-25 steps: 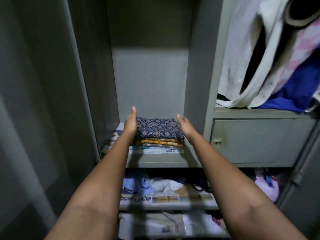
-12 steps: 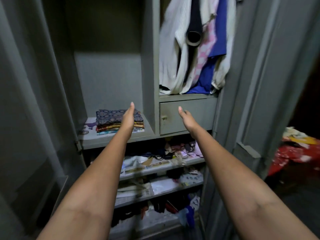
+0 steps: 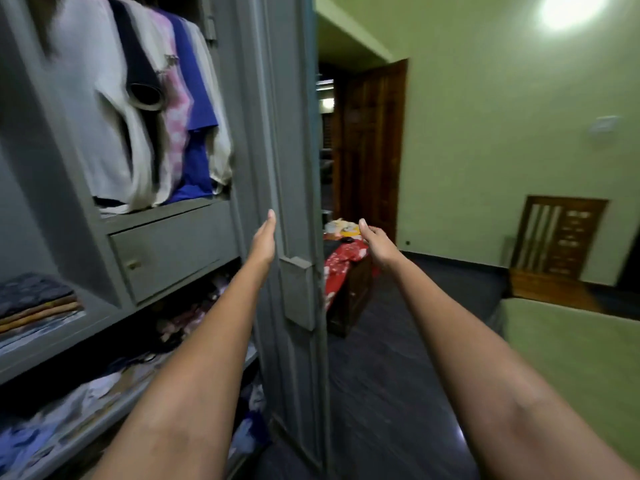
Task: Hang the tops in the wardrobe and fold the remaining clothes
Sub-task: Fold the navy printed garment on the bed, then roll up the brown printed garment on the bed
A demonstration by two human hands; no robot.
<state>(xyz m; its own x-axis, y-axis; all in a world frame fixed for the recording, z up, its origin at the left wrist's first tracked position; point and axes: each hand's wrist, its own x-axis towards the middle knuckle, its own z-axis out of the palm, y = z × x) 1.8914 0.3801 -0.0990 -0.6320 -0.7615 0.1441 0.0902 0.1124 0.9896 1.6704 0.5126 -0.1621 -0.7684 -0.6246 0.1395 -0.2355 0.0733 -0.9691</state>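
Both hands are reaching forward holding nothing: the left hand is flat with straight fingers just beside the open wardrobe door, the right hand is loosely open in the air. Tops are hanging in the wardrobe, and a folded pile is sitting on a shelf at the left. More clothes, red and yellow, are lying on a low dark piece of furniture past the door. They are looking soft and light, probably limp, so gathering them by the shoulders or a bunched middle seems best. The door's edge is standing between the arms; the dark floor beyond is giving walking room
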